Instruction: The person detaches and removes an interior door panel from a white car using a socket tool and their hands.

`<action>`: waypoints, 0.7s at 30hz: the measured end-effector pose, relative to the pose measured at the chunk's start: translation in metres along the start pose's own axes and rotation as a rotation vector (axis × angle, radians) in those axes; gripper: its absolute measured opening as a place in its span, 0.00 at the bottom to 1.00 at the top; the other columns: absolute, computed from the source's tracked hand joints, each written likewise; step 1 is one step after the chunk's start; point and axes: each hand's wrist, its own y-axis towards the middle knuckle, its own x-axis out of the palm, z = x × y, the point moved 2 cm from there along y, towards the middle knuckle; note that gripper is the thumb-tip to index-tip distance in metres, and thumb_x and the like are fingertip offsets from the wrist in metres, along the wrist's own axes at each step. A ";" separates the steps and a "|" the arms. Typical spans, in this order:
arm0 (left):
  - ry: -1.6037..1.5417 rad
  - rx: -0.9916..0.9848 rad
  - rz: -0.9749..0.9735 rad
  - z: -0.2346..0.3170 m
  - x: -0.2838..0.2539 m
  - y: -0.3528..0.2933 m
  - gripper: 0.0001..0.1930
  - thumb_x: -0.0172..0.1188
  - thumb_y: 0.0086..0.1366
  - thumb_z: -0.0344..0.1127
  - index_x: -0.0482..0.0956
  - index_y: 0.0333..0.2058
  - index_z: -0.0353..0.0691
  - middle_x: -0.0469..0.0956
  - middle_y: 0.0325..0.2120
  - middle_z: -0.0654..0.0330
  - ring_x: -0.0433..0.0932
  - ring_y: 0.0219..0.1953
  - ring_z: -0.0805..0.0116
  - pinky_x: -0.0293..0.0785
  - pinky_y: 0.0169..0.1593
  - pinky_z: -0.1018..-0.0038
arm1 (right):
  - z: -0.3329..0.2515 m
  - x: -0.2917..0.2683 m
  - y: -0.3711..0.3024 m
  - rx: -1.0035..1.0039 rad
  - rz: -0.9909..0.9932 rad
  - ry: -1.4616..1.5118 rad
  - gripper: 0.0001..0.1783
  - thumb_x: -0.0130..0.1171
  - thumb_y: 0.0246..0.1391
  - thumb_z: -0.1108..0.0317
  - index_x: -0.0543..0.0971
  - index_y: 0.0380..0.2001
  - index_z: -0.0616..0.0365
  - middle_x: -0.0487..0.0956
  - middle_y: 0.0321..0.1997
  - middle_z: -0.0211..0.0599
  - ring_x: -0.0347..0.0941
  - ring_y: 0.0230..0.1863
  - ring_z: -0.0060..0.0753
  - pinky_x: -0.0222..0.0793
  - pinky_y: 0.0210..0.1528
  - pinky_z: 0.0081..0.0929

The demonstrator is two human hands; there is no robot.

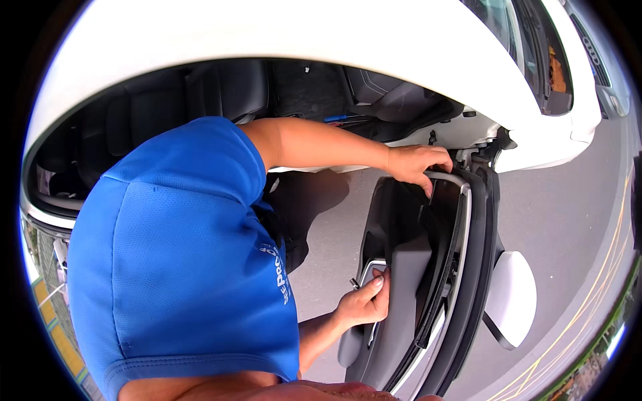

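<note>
Nearest, a leaning torso in a blue shirt [180,247] fills the left of the view, turned toward an open car door [409,281] at its front; both hands touch that door, so neither is nearer. The door's long axis runs from the hinge end, high in the view, down to the lower edge, slanting slightly left; the hands are spread along it. The left hand [418,164] is at the hinge end, bent over the front corner of the silver window trim [466,200], thumb on the inner side; how firmly it presses, I cannot tell. The right hand [366,301] is farther down, on the inner panel, its fingers curled in beside the grey armrest by a silver-rimmed recess; the fingertips are hidden, so whether it grasps anything is unclear.

Beyond the door, a white wing mirror [516,294] juts outward; above the arms, the white car body [267,27] arches over dark seats [237,87], with a slim blue-handled object [334,119] lying near the sill; below and around is grey asphalt [562,200]; farthest off are another car [610,100], yellow road lines [582,294] and a green verge.
</note>
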 end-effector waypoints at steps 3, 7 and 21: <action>-0.111 0.030 0.014 -0.020 0.004 0.002 0.36 0.77 0.49 0.40 0.68 0.53 0.39 0.70 0.50 0.52 0.71 0.56 0.53 0.68 0.59 0.63 | 0.012 0.008 -0.004 -0.133 0.052 0.014 0.19 0.55 0.66 0.64 0.81 0.43 0.75 0.84 0.33 0.44 0.79 0.33 0.33 0.75 0.40 0.29; -0.125 0.096 0.044 -0.041 0.011 0.000 0.40 0.75 0.53 0.49 0.64 0.58 0.42 0.66 0.56 0.55 0.67 0.60 0.56 0.68 0.62 0.58 | 0.037 0.021 -0.001 -0.296 0.050 0.235 0.24 0.56 0.67 0.60 0.78 0.49 0.77 0.82 0.32 0.42 0.61 0.19 0.15 0.54 0.22 0.14; -0.627 0.018 -0.743 -0.023 0.024 -0.170 0.35 0.72 0.60 0.36 0.64 0.62 0.33 0.78 0.44 0.57 0.78 0.49 0.71 0.75 0.52 0.71 | 0.058 0.189 -0.012 -0.190 0.444 1.255 0.19 0.44 0.72 0.63 0.70 0.51 0.72 0.74 0.30 0.42 0.65 0.20 0.23 0.64 0.20 0.18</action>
